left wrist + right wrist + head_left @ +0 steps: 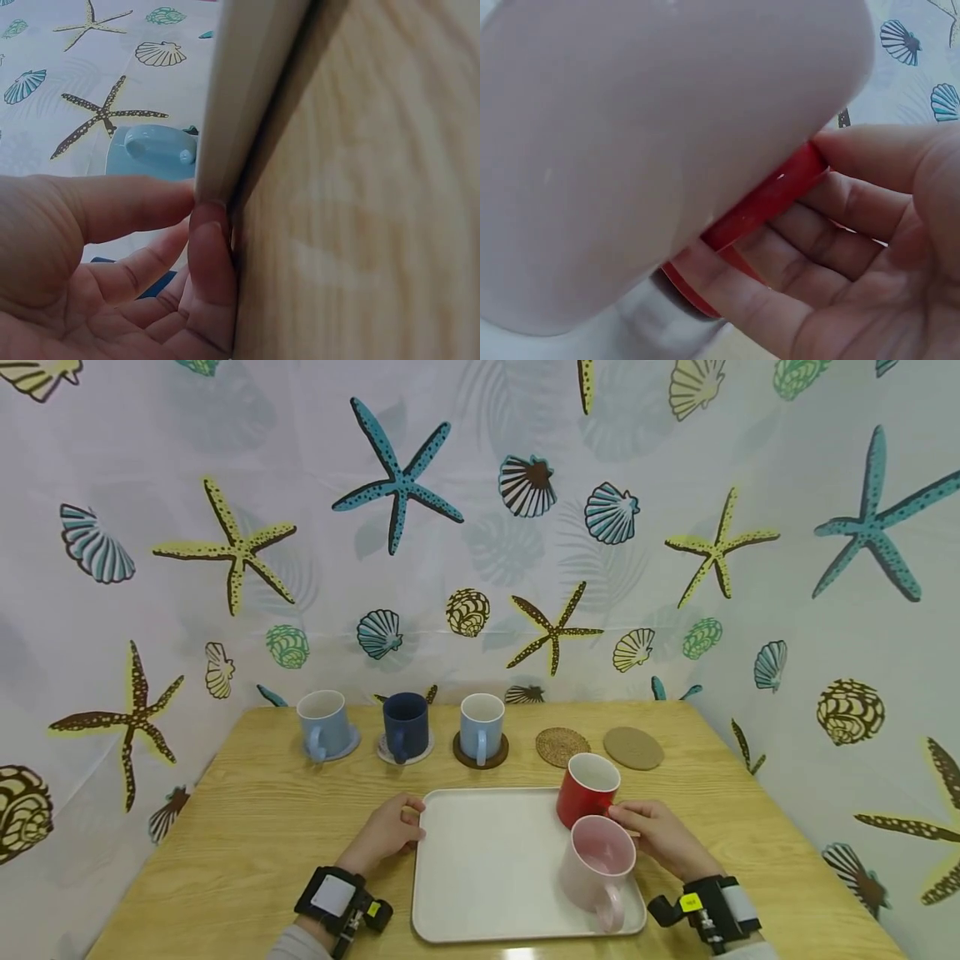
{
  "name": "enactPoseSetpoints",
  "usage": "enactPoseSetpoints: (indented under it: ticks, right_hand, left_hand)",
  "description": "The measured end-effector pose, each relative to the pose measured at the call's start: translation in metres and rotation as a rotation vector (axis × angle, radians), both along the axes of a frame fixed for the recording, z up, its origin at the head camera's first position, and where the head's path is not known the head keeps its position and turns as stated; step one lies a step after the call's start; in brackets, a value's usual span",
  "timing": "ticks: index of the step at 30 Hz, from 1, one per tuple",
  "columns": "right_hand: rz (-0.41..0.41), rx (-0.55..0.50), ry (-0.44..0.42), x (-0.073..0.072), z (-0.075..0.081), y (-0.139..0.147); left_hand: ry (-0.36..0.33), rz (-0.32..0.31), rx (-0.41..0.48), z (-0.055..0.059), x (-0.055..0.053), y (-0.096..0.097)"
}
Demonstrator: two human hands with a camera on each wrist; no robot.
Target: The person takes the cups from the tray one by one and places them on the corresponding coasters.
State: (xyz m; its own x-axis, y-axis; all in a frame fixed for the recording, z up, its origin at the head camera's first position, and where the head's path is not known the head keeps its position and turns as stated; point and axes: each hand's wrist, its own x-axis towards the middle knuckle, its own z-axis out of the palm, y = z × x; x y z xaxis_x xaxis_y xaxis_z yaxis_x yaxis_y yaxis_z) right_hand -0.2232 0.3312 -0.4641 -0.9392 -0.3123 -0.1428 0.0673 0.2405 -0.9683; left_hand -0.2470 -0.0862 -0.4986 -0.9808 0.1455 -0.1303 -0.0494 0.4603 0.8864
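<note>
My left hand (pixel 393 829) is at the left edge of a white tray (pixel 480 868). In the left wrist view, its thumb and a curled finger pinch the tray's rim (pixel 251 90). My right hand (pixel 663 835) holds the handle of a red mug (pixel 583 797) near the tray's back right corner. The red handle (pixel 776 196) shows between thumb and fingers in the right wrist view. In front of the red mug stands a pink mug (pixel 592 868), its handle toward me. Its side (pixel 652 150) fills much of the right wrist view and hides most of the red mug.
Along the back stand a light blue mug (pixel 325 727), a dark blue mug (pixel 406 725) and another light blue mug (pixel 482 720), each on a coaster. Right of them lie a woven brown coaster (pixel 562 747) and a tan coaster (pixel 633 748). A patterned cloth (pixel 480 552) surrounds the wooden table (pixel 285 827).
</note>
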Motion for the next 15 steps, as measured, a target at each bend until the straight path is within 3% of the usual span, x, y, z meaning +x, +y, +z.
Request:
enactPoseSetpoints:
  ticks: [8,15]
  right_hand:
    - [-0.035,0.055,0.090,-0.008,0.022,-0.004]
    - [-0.079,0.048,0.182,-0.042,0.036,-0.011]
  left_hand:
    - [-0.020,-0.012,0.034,0.004,0.002,0.000]
    - [-0.012,-0.017,0.014,0.005,0.003,-0.002]
